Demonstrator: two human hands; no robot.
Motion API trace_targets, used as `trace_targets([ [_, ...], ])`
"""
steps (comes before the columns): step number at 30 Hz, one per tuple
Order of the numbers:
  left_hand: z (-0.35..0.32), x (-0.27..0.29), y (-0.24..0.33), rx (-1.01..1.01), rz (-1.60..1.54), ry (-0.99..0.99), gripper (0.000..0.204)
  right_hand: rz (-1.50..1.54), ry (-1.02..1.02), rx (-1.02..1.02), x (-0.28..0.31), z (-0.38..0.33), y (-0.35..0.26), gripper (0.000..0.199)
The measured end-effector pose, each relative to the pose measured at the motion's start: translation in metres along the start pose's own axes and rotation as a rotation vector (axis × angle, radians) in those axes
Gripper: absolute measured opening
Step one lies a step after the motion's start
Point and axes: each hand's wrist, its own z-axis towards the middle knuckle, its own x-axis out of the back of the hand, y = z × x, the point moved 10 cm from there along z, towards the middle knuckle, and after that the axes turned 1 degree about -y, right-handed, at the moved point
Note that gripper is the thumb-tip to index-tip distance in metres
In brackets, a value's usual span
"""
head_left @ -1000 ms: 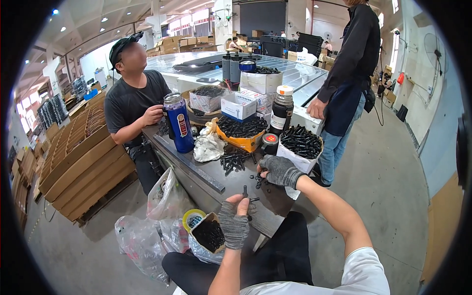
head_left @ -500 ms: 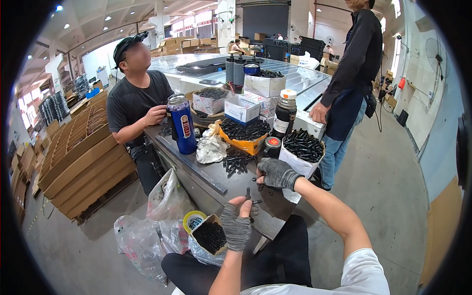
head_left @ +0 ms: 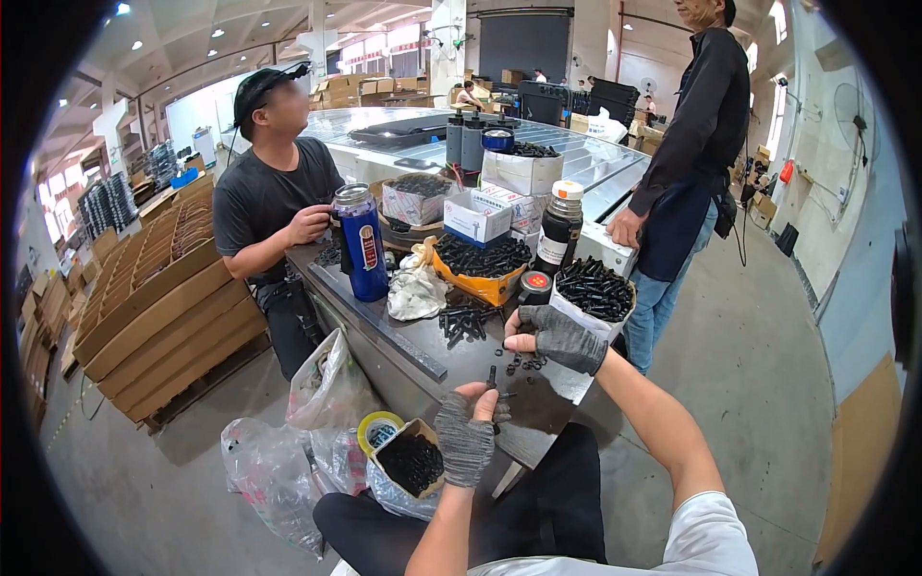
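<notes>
My left hand (head_left: 468, 432) pinches a black bolt (head_left: 493, 376) at the table's (head_left: 403, 350) near edge; my right hand (head_left: 560, 336), apart, rests curled beside loose bolts (head_left: 526, 362).

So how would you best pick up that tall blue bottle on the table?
Probably around the middle of the blue bottle, from the side. It stands upright, a tall, even cylinder with a steel cap. The seated person's hand already rests against its far side, so come from the table's near edge.
</notes>
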Motion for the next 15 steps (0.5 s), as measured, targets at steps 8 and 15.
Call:
trace_targets([
  [8, 0.001, 0.002, 0.001, -0.138, 0.077, 0.042, 0.016, 0.193, -0.143, -0.172, -0.038, -0.016, -0.011, 0.024],
  [15, 0.002, 0.003, 0.000, -0.136, 0.074, 0.048, 0.019, 0.016, -0.087, -0.107, -0.035, -0.020, -0.020, 0.030],
])
